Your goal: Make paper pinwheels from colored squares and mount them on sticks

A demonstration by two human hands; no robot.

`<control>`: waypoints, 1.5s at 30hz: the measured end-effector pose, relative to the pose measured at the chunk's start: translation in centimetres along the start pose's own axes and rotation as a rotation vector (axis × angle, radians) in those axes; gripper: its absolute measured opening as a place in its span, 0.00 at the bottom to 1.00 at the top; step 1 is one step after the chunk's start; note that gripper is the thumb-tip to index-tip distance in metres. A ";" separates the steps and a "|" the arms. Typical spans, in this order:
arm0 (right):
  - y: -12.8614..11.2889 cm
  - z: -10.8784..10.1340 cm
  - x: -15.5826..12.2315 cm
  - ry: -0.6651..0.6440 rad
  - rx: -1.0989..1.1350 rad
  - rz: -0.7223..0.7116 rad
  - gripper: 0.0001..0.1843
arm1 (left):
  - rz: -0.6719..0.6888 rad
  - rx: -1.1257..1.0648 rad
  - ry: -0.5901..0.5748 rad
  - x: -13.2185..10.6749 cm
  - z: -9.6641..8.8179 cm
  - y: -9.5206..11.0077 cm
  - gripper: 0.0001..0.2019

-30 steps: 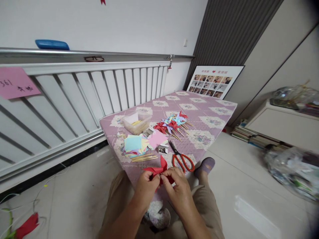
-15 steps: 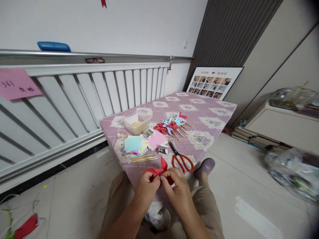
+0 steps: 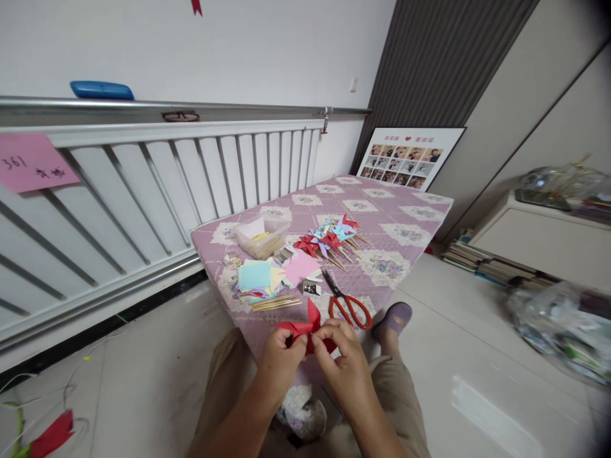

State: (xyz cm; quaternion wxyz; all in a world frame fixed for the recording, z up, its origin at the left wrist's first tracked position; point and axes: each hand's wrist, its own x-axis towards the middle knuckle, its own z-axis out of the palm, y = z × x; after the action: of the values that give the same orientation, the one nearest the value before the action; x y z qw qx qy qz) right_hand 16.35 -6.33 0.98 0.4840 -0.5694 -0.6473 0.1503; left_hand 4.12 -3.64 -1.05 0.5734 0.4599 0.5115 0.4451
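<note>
Over the table's near edge, my left hand [image 3: 281, 356] is closed on a red paper pinwheel [image 3: 312, 313], thumb and fingers pinching its folded blades. My right hand [image 3: 346, 356] pinches at the pinwheel's middle with thumb and forefinger. Whether a small pin sits between those fingertips is too small to tell. Just beyond lie scissors with red handles [image 3: 351, 310], a small box of metal pins [image 3: 312, 289] and several thin wooden sticks [image 3: 275, 303]. Stacked paper squares, a light blue one [image 3: 254, 276] and a pink one [image 3: 300, 267] among them, lie behind the sticks.
Finished-looking pinwheels on sticks [image 3: 329, 240] are heaped mid-table. Left of them stands a clear plastic box [image 3: 248, 240] with sticks inside. A white radiator [image 3: 214, 172] runs along the left side. A patterned cloth [image 3: 415, 235] covers the table. Plastic bags [image 3: 554, 331] lie at the right.
My right fingertips have shifted slightly right at the pinwheel's middle. The left hand keeps its hold, and the things on the table lie as before.
</note>
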 end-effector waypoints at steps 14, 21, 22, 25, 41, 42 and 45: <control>-0.7 -1.7 -0.3 -0.189 0.085 0.081 0.08 | 0.016 0.088 -0.068 -0.7 -0.2 1.5 0.11; -0.8 -1.8 -0.2 -0.198 0.149 0.112 0.09 | 0.032 0.110 -0.092 -1.0 -0.4 2.0 0.09; -0.8 -1.8 -0.1 -0.201 0.160 0.124 0.09 | 0.038 0.109 -0.102 -1.0 -0.4 2.1 0.09; -0.8 -1.7 -0.1 -0.214 0.185 0.151 0.08 | 0.055 0.110 -0.107 -1.0 -0.4 2.3 0.09; -0.3 -1.1 -0.2 -0.135 0.377 0.302 0.10 | 0.184 0.254 -0.101 -1.2 -0.5 1.8 0.11; -0.3 -1.1 -0.2 -0.141 0.406 0.324 0.10 | 0.187 0.267 -0.092 -1.2 -0.5 1.8 0.11; -0.5 -0.9 -0.2 -0.173 0.508 0.393 0.10 | 0.185 0.295 -0.082 -1.2 -0.4 1.7 0.11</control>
State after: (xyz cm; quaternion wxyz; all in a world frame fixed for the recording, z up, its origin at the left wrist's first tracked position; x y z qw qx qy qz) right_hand 16.76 -6.94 1.71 0.5156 -0.5295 -0.5057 0.4451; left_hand 3.53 -4.49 0.80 0.4769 0.6017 0.5029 0.3969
